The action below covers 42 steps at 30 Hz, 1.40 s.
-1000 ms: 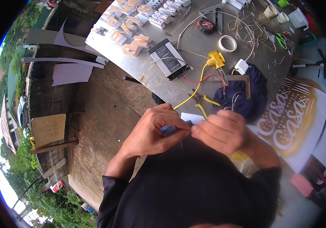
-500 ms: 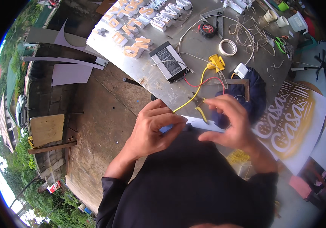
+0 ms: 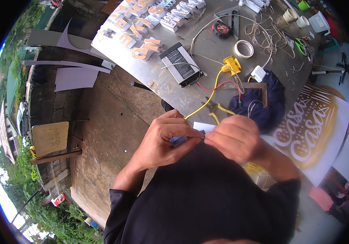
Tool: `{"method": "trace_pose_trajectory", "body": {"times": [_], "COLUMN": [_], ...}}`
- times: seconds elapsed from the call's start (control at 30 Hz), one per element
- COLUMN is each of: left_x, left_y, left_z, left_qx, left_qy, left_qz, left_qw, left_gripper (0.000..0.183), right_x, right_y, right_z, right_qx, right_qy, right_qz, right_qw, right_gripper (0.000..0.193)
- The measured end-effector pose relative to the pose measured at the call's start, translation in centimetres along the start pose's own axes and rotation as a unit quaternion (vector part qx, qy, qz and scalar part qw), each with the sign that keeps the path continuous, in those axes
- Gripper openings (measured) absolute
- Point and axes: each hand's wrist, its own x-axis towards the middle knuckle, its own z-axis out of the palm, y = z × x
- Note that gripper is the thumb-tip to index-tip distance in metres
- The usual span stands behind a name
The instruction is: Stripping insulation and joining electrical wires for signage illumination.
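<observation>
My left hand is closed in a pinch, and my right hand, slightly blurred, pinches close beside it. Between their fingertips shows a short bit of thin wire. A yellow cable runs from a yellow plug or socket on the table down behind my left hand; whether the thin wire is its end is hidden. Just beyond my hands lie yellow-handled pliers. Below them is a white sheet, with something blue partly covered by my left fingers.
On the metal table stand a power supply box, a tape measure, a tape roll, a white adapter, dark cloth and tangled wire. Channel letters fill the far left; a printed sign is at right.
My right hand has moved left from an open, spread pose and closed at the left fingertips. The left hand stays nearly in place. The pliers' handles look shifted slightly.
</observation>
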Motion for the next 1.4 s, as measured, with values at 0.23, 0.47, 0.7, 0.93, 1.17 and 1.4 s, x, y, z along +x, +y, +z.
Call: {"method": "trace_pose_trajectory", "body": {"times": [0.23, 0.47, 0.7, 0.93, 1.17, 1.4], "left_x": [-0.6, -0.4, -0.5, -0.5, -0.9, -1.0], "left_y": [-1.3, -1.1, -1.1, -0.7, -1.8, -1.3], "left_z": [2.0, 0.1, 0.1, 1.5, 2.3, 0.7], "left_qx": [0.365, -0.098, -0.186, 0.2, 0.314, -0.149], "left_qy": [0.126, 0.021, -0.083, 0.084, 0.139, 0.017], "left_qz": [0.202, -0.054, -0.117, 0.116, 0.193, -0.064], "left_qw": [0.9, 0.993, 0.972, 0.969, 0.919, 0.987], "left_gripper": [0.028, 0.007, 0.006, 0.024, 0.027, 0.005], "right_x": [-1.7, -0.3, 0.0, 0.1, -2.0, 0.3], "right_y": [1.1, 0.8, 0.1, -0.4, 0.5, 0.4], "right_z": [1.0, -1.0, -1.0, 0.3, 1.1, -1.3], "right_qx": [0.627, -0.05, -0.08, 0.271, 0.601, -0.039], "right_qy": [-0.092, 0.023, -0.027, -0.07, -0.078, -0.025], "right_qz": [0.606, 0.05, -0.113, 0.373, 0.565, -0.034], "right_qw": [0.481, 0.997, 0.99, 0.885, 0.56, 0.998], "right_gripper": [0.024, 0.041, 0.01, 0.008, 0.016, 0.031]}}
